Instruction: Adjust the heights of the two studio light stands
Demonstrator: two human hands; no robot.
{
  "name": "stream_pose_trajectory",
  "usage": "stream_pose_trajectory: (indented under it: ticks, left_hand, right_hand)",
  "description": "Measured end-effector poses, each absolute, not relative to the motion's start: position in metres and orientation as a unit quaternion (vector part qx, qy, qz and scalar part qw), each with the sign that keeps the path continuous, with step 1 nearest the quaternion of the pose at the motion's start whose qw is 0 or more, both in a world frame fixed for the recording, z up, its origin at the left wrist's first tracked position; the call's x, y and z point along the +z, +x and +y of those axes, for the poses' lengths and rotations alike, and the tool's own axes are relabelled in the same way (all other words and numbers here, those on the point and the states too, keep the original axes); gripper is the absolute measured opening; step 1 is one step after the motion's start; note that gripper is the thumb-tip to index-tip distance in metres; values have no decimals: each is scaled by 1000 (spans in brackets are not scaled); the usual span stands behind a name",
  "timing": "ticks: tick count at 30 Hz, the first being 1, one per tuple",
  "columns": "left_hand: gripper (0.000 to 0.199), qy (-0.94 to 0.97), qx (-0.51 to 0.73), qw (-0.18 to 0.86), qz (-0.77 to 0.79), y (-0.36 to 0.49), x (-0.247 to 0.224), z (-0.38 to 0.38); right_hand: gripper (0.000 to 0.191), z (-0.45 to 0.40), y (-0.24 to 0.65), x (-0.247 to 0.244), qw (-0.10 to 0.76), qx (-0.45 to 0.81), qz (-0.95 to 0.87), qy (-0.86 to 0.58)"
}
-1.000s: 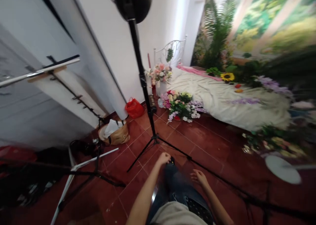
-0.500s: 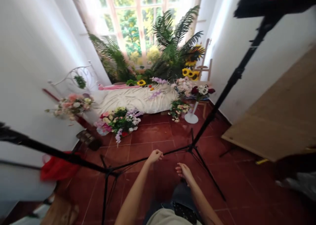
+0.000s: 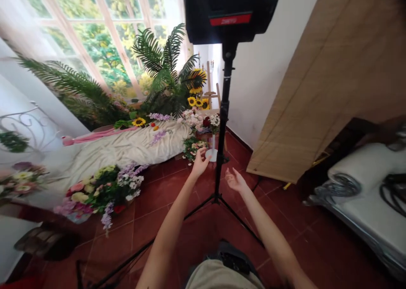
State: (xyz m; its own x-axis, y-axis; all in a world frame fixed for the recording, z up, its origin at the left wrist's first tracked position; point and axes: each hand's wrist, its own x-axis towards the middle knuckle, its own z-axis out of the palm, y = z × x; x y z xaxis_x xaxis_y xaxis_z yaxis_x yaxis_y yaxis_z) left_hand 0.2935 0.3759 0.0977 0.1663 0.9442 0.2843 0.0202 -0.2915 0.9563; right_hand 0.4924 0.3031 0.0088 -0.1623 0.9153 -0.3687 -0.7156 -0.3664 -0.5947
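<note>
A black light stand (image 3: pixel 221 141) rises upright in front of me, with a black lamp head (image 3: pixel 233 14) on top and its tripod legs on the red floor. My left hand (image 3: pixel 201 163) is raised just left of the pole, fingers apart and empty. To the pole's right, my right hand (image 3: pixel 234 180) is open too, fingers spread and slightly curled, holding nothing. Neither hand appears to touch the pole. Behind my left hand are a white round stand base (image 3: pixel 212 155) and a bunch of pale flowers (image 3: pixel 193 147).
A cloth-covered bed (image 3: pixel 127 147) lies at the left, with a flower arrangement (image 3: pixel 101 187) before it. Palm leaves (image 3: pixel 168 69) stand by the window. A bamboo blind (image 3: pixel 285 124) hangs at right, near a wrapped white roll (image 3: pixel 358 170). Another stand's legs (image 3: pixel 127 261) cross the lower left.
The view has turned right and come closer to the right-hand light stand, now centred. Both hands have risen and reached forward to either side of its pole, fingers more spread.
</note>
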Motion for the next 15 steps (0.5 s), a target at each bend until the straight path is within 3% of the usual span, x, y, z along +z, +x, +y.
stream_pose_trajectory:
  ticks: [3,9,15]
  left_hand:
    - [58,623,551,416,366,353,113,417]
    - [31,589,525,498,360,416,101,458]
    - [37,564,503,498,425,427,65,470]
  right_hand:
    - [37,340,510,23,512,798,-122,-294]
    - [34,374,521,22,481,828,-133,-256]
    - [25,379,529,25,511,838,-69,-180]
